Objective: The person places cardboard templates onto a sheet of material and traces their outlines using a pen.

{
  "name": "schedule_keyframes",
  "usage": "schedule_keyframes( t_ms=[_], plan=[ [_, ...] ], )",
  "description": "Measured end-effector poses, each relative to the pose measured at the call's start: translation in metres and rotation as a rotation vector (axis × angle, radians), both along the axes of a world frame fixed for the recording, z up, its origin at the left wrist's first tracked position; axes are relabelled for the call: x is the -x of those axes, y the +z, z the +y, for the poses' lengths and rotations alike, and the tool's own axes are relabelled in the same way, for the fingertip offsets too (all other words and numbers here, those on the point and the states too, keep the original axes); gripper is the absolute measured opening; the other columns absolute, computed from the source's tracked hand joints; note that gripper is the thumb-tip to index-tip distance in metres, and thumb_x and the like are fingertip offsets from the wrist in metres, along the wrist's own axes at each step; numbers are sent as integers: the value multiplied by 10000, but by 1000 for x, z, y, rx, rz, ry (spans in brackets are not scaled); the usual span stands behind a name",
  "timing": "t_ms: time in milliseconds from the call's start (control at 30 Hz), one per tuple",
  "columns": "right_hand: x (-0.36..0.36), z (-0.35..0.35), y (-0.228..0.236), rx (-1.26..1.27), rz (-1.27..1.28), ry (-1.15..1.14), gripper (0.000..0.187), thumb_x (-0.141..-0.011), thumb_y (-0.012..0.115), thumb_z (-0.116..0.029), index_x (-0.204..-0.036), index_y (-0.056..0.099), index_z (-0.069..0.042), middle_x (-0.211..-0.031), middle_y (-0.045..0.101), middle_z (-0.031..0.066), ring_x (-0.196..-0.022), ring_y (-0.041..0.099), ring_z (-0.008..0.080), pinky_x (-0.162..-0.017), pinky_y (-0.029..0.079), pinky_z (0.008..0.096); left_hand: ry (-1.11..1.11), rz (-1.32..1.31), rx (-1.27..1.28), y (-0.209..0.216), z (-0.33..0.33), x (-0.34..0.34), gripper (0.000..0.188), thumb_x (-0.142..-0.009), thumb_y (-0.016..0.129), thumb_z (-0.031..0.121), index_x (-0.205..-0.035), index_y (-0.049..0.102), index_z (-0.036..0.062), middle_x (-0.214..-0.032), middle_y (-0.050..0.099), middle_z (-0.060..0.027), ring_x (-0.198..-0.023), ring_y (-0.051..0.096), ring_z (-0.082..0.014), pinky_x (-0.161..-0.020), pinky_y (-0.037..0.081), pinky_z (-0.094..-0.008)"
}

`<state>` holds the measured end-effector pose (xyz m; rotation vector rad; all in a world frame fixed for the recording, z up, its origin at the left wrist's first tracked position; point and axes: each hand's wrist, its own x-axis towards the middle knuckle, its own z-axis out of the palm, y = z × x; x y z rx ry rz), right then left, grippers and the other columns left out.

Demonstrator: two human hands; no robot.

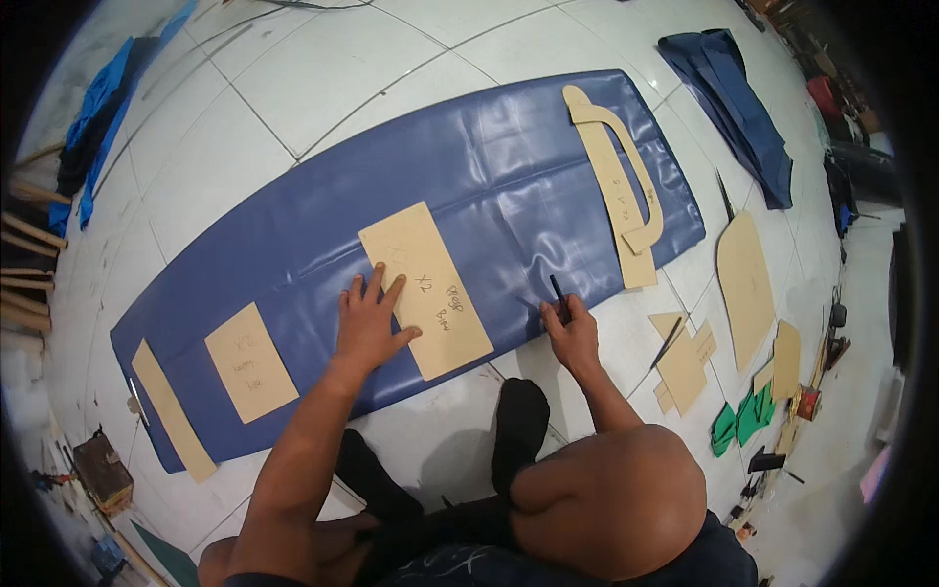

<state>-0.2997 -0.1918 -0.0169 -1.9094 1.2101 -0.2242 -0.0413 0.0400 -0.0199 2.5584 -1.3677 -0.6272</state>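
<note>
A long sheet of shiny blue vinyl-like material (293,215) lies on the floor in front of me. Near its middle rests a large rectangular cardboard pattern piece (455,318) with handwriting on it. My left hand (367,323) lies on that piece's left edge, fingers spread. Over the sheet's near edge, to the right of the piece, my right hand (574,338) grips a slim black pen (557,288), its end pointing up and away. A smaller cardboard piece (251,364) and a narrow strip (174,411) lie on the sheet's left part.
At the sheet's right end lie a long cardboard strip (611,186) and a curved handle-shaped piece (646,181). More cardboard pieces (745,289), scissors (667,342) and green scraps (755,416) sit on the tiled floor at right. Folded dark blue material (734,108) lies far right.
</note>
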Motion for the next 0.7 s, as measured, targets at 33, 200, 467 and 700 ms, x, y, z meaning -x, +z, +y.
schedule_keyframes(
  t_ms=[33,200,467,700],
  plan=[
    [2,2,-2,22,-8,11,288,-933,737,-265,-926,615,-3,-819,713,158,-747,710,305,-693,536,402,-6,-27,17,0,1,0,912,-753,844,493,-1535,488,184,-1654,297,-174,-1439,331,-521,-1165,304,-622],
    [-6,22,4,104,-2,238,312,-880,787,-280,-907,607,-25,-856,696,137,-773,692,319,-687,527,429,-10,-65,43,0,-1,5,911,-745,848,480,-1528,494,180,-1640,318,-191,-1404,361,-551,-1150,327,-601],
    [-32,27,31,5,205,392,434,-808,840,-393,-882,595,-43,-852,677,116,-798,679,356,-691,517,464,5,-99,-34,7,-6,6,883,-766,818,529,-1525,503,207,-1641,322,-188,-1415,349,-556,-1130,331,-608],
    [-32,31,23,54,313,454,498,-782,852,-418,-1032,619,-55,-994,681,141,-936,680,355,-774,528,482,24,-108,-57,11,-9,7,858,-760,823,540,-1503,540,216,-1654,299,-181,-1423,340,-554,-1121,336,-613]
  ],
)
